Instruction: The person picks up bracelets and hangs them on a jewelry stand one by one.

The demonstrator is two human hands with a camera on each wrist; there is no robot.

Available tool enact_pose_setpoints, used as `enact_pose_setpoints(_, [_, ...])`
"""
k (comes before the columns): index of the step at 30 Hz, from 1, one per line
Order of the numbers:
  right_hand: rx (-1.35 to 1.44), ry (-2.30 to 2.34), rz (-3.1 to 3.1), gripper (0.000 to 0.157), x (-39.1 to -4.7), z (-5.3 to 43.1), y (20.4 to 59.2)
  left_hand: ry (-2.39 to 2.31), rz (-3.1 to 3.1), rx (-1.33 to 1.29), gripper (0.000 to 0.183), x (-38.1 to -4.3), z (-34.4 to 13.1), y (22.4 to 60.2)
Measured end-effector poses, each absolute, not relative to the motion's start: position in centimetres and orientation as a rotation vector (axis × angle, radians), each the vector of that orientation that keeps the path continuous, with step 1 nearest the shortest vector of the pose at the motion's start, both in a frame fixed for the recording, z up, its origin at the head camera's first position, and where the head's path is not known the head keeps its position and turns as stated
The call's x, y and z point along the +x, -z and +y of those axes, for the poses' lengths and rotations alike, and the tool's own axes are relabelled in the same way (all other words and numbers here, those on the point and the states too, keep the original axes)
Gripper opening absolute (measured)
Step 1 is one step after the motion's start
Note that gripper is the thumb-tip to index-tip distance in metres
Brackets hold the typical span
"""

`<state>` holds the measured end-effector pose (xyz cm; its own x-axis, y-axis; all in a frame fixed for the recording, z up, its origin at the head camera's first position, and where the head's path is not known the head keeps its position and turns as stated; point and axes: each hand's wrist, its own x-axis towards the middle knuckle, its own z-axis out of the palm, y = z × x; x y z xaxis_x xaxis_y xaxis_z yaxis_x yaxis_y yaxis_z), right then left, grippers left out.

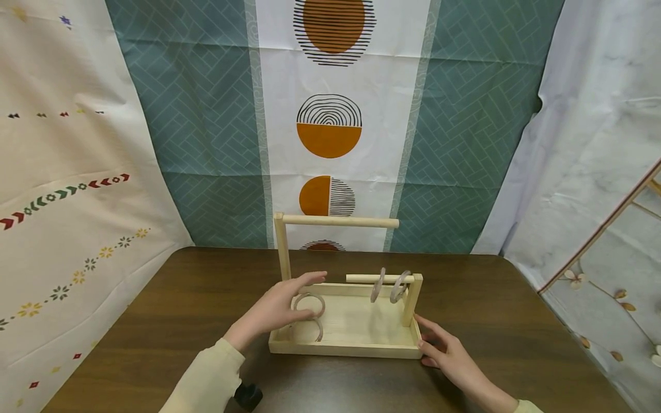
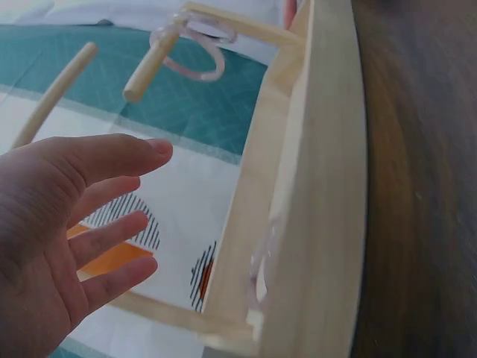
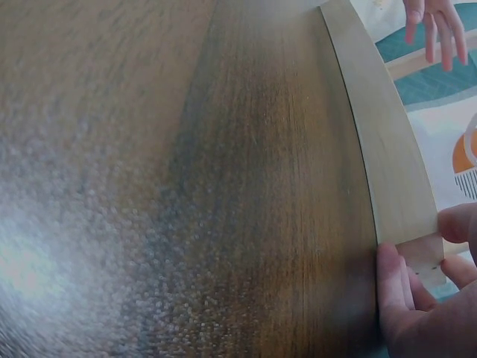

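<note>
A pale wooden stand (image 1: 346, 349) has a shallow tray, a tall post with an upper peg (image 1: 341, 221), and a short post with a lower peg (image 1: 358, 279). Two translucent bangles (image 1: 379, 285) hang on that lower peg. Two more bangles (image 1: 323, 310) are at the tray's left end, partly covered by my left hand (image 1: 281, 307). That hand hovers over them with fingers spread and nothing held; its wrist view shows a gap between thumb and fingers. My right hand (image 1: 444, 351) holds the tray's front right corner, thumb and fingertips against the wood (image 3: 387, 149).
The stand is on a dark brown wooden table (image 1: 206, 298). Behind it hangs a green and white cloth (image 1: 330, 80) with orange and black circles. Patterned sheets stand at both sides. A small black object (image 1: 248, 397) shows beside the left sleeve.
</note>
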<state>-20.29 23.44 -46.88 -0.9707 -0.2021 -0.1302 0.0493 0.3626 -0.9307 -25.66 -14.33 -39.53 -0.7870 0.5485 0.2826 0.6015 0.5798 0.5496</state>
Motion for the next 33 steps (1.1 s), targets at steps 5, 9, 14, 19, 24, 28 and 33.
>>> enact_pose_setpoints(5, [-0.127,1.657,2.401,0.064,-20.3,23.4,46.8,0.966,-2.697,-0.919,0.075,-24.9,-15.5,40.1])
enact_pose_setpoints(9, [-0.11,1.653,2.402,0.064,-20.2,23.4,46.8,0.936,-2.696,-0.825,0.073,-24.3,-16.3,40.7])
enact_pose_setpoints(14, [-0.109,1.657,2.393,0.063,-20.3,23.4,46.8,0.878,-2.665,-0.752,0.067,-23.7,-16.8,41.8])
enact_pose_setpoints(19, [-0.11,1.66,2.386,0.062,-20.3,23.4,46.8,0.827,-2.606,-0.752,0.067,-23.3,-17.4,42.6])
enact_pose_setpoints(24, [-0.11,1.665,2.391,0.062,-20.3,23.4,46.8,0.916,-2.639,-0.682,0.069,-23.1,-18.0,43.1])
enact_pose_setpoints(28, [-0.103,1.667,2.39,0.062,-20.4,23.4,46.8,1.069,-2.707,-0.505,0.066,-22.9,-18.4,43.5])
enact_pose_setpoints(33, [-0.104,1.664,2.388,0.062,-20.3,23.4,46.9,1.176,-2.797,-0.35,0.067,-22.6,-18.9,44.0])
